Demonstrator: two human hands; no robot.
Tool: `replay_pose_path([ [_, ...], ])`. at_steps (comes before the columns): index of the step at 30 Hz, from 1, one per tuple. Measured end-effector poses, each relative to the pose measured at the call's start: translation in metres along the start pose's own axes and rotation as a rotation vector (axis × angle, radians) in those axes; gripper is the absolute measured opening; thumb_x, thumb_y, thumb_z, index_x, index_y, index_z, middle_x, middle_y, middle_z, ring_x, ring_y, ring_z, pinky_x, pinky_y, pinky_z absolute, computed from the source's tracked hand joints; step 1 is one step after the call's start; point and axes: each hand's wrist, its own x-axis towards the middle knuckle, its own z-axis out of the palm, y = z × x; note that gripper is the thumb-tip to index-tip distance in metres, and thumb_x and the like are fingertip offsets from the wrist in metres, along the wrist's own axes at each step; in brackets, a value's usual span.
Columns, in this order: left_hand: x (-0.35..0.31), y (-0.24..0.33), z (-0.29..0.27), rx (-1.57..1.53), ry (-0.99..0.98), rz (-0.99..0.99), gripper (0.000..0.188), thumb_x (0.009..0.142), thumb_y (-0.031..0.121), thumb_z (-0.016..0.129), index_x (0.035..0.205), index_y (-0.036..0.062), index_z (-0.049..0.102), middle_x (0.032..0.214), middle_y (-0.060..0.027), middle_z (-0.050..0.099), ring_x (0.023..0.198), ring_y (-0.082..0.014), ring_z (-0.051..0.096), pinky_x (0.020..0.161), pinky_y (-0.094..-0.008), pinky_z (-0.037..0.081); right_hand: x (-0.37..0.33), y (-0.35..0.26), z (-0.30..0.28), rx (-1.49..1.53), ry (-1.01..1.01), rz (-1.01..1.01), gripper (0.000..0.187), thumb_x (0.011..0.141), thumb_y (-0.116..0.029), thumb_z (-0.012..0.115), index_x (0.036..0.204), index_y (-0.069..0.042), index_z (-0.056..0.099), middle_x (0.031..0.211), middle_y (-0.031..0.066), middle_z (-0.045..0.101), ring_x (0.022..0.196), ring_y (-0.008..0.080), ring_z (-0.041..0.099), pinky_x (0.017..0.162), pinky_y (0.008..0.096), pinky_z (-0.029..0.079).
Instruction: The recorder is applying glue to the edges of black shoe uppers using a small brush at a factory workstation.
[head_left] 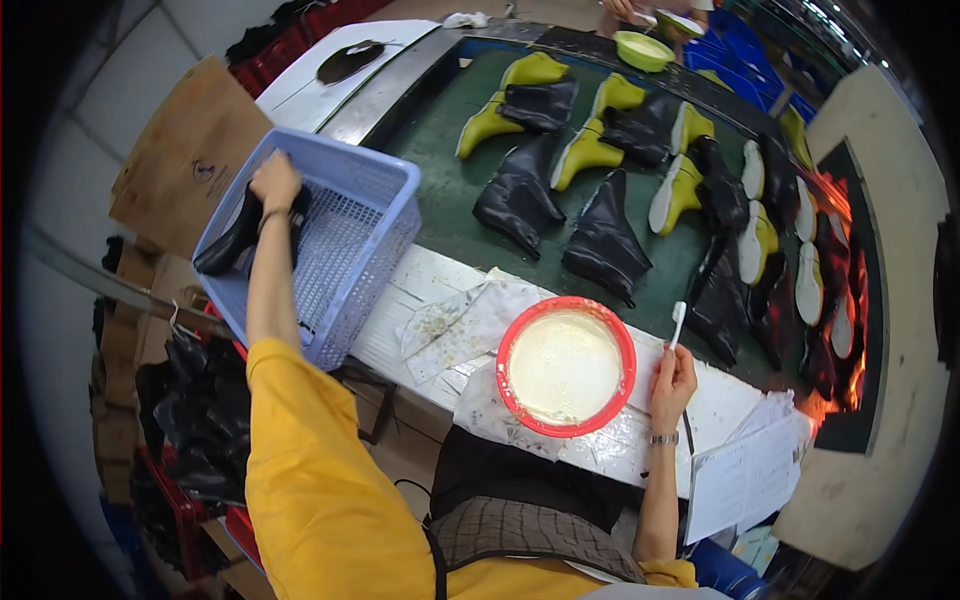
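My left hand (276, 183) reaches into a blue plastic basket (375, 262) at the left. Its fingers are closed at the top of a black boot upper (232, 238), one of a few dark pieces lying there. In my right hand (673, 384) a white-headed brush, much like a toothbrush (679, 318), points upward, away from me. Just left of that hand stands a red bowl (626, 400) of cream-coloured paste (565, 368), on the near edge of the worktop.
Black boot uppers (607, 240) and yellow-green boot forms with pale soles (679, 192) lie across a green conveyor belt (440, 210). At right it leads to a glowing orange opening (850, 290). Papers (745, 480) hang nearby. Across the belt, another person's hands (625, 10) work above a green bowl (643, 52).
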Motion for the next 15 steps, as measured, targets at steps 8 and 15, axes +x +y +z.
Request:
replay_pose_path([
  [8,-0.082,-0.054,-0.063,0.111,0.394,0.514,0.029,0.08,0.017,0.082,0.105,0.0131,0.069,0.1,-0.007,0.07,0.103,-0.0288,0.068,0.087,-0.0478,0.044,0.005,0.004,0.002,-0.092,-0.005,-0.101,0.019,0.107,-0.018,0.061,0.114,-0.002,0.067,0.074,-0.0049,0.058,0.059,0.0009,0.045,0.051,0.0195,0.033],
  [15,-0.249,-0.013,-0.183,-0.859,0.81,0.642,0.04,0.079,0.01,0.089,0.112,-0.001,0.069,0.11,-0.0164,0.073,0.098,-0.0315,0.071,0.091,-0.0393,0.054,0.007,-0.001,0.0,-0.055,-0.024,-0.09,0.023,0.106,-0.023,0.062,0.114,-0.002,0.067,0.072,-0.0031,0.059,0.053,0.0015,0.045,0.046,0.0205,0.033],
])
